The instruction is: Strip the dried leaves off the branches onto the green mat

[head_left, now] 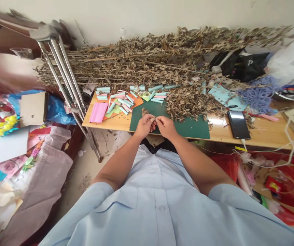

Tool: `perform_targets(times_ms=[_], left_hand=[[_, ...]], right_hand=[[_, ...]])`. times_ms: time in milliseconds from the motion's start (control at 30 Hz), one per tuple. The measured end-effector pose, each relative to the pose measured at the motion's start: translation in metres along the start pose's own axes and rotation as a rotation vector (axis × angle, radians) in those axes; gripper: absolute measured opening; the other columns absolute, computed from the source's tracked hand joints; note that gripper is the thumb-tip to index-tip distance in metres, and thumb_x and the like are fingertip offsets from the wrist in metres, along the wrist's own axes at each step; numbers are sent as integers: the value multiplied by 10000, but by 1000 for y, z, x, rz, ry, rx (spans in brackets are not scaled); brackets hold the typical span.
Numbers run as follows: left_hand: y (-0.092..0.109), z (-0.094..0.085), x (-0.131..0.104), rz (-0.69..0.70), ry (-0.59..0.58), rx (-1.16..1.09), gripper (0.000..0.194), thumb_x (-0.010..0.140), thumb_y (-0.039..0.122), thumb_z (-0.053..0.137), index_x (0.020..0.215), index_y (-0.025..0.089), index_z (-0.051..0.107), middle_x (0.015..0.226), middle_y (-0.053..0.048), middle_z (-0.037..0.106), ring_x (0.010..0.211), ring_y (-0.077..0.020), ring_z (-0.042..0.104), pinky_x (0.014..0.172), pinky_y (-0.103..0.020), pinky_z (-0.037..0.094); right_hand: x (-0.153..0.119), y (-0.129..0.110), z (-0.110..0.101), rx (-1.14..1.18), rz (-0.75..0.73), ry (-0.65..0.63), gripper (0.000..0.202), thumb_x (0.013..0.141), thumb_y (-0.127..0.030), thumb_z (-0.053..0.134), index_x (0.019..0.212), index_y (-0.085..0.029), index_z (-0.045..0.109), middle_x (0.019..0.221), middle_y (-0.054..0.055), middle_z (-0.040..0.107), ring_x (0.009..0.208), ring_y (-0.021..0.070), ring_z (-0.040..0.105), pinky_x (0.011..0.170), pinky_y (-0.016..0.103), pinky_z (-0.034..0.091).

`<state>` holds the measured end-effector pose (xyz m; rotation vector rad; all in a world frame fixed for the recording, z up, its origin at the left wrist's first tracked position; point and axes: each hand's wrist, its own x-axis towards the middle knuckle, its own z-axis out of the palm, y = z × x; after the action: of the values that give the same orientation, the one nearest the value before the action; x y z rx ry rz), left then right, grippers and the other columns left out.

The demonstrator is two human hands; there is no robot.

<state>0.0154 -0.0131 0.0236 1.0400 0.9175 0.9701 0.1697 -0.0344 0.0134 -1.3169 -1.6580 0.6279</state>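
- The left hand (143, 126) has its fingers curled in, apparently round a tuft of dried leaves (144, 111) that pokes out beyond the knuckles, over the near edge of the mat.
- The right hand (166, 127) has thumb and forefinger pinched together, meeting the left fingertips; whatever sits between them is too small and covered for me to tell.
- That tuft looks feather-light, dry and brittle, rough rather than slippery. I'd expect it to crumble if squeezed, so a loose pinch at its thicker, bunched part seems kindest.
- Under and beyond the hands lies a dark green cutting mat (195, 128), with a heap of loose dried leaves (185, 106) over its far part.
- Left of that heap are rolled paper tubes (125, 101), blue and pink, and a pink paper stack (98, 112) on the wooden table (111, 124).
- To the right, a black smartphone (239, 124) is plugged in; a dark pen (225, 107) lies just beyond it.
- Long leafy stalks (136, 65) stretch along the back, with metal crutches (65, 71) leaning at the left.
- A black bag (255, 65) carries small pale lettering I can't read; I make out no brand anywhere.
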Motion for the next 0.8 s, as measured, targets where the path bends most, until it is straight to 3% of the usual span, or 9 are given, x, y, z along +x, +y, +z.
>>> perform_targets(times_ms=[267, 367, 467, 633, 800], left_hand=[[-7, 3, 4, -12, 17, 89, 145, 899, 294, 603, 975, 186, 543, 673, 26, 612, 477, -76, 557, 427, -177, 367], [-6, 5, 4, -8, 47, 161, 84, 889, 246, 591, 934, 183, 557, 649, 34, 595, 471, -65, 538, 456, -174, 386], [2, 4, 4, -22, 4, 193, 69, 875, 238, 597, 890, 177, 567, 630, 33, 582, 467, -63, 525, 458, -173, 381], [14, -4, 4, -141, -88, -16, 216, 818, 324, 687, 918, 173, 569, 670, 13, 615, 473, -69, 536, 424, -163, 320], [7, -8, 1, -83, -72, -184, 321, 771, 379, 745, 919, 171, 550, 653, 19, 601, 444, -72, 520, 393, -165, 267]], right_hand=[[0, 2, -1, -19, -32, -14, 197, 951, -313, 534, 897, -209, 694, 862, 53, 725, 809, 195, 659, 785, 325, 502], [-1, 4, 0, -85, -49, 8, 177, 924, -286, 542, 864, -202, 686, 822, 56, 716, 753, 190, 641, 730, 317, 485], [1, 3, -1, -79, -16, 11, 152, 891, -286, 567, 834, -194, 675, 767, 42, 703, 669, 169, 608, 665, 299, 460], [9, -4, -3, 94, 117, -56, 161, 880, -305, 555, 810, -198, 652, 632, -7, 640, 540, 133, 542, 561, 263, 425], [10, -11, 4, 197, 212, -49, 175, 878, -350, 556, 820, -204, 635, 556, -33, 591, 452, 123, 508, 486, 253, 403]])
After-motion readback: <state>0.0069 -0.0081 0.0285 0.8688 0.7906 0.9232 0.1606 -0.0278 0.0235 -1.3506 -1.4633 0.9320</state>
